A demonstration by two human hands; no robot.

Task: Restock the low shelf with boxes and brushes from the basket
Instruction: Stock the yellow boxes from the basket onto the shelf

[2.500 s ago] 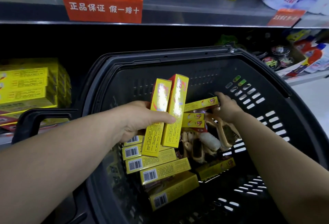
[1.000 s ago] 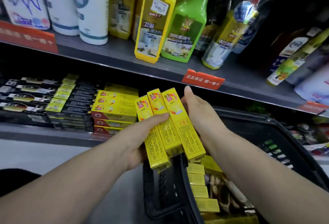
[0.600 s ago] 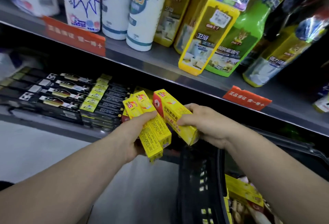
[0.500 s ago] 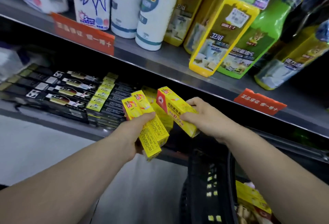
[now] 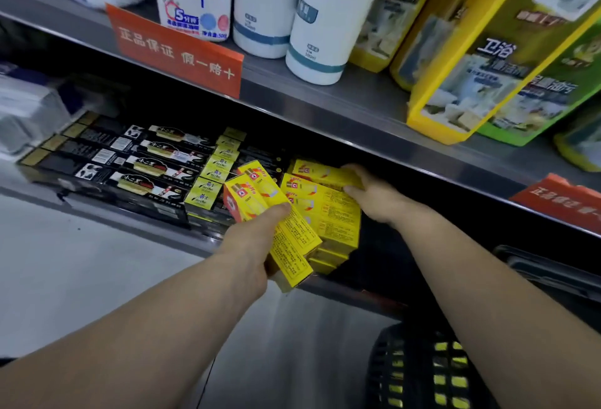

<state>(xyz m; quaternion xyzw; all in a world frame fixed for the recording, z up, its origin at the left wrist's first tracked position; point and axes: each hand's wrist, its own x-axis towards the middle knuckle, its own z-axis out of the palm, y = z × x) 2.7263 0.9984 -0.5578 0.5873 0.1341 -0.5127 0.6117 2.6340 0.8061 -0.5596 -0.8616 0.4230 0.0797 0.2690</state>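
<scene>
My left hand (image 5: pixel 252 244) grips two long yellow boxes (image 5: pixel 276 223), held side by side in front of the low shelf (image 5: pixel 97 210). My right hand (image 5: pixel 374 200) holds a third yellow box (image 5: pixel 320 172) at the top of the yellow stack (image 5: pixel 335 229) on that shelf, its fingers curled over the box's right end. The dark basket (image 5: pixel 419 373) shows only its rim and slotted wall at the bottom right. No brushes are in view.
Rows of black boxes (image 5: pixel 130 164) with yellow ends fill the low shelf left of the stack. The shelf above (image 5: pixel 325 109) carries white bottles (image 5: pixel 322 18) and yellow and green packs (image 5: pixel 487 60), with orange signs (image 5: pixel 175 51) on its edge. Grey floor lies below.
The view swung from the basket up to the low shelf. Both hands carried the yellow boxes forward; my right hand took one box off the bunch and brought it onto the stack.
</scene>
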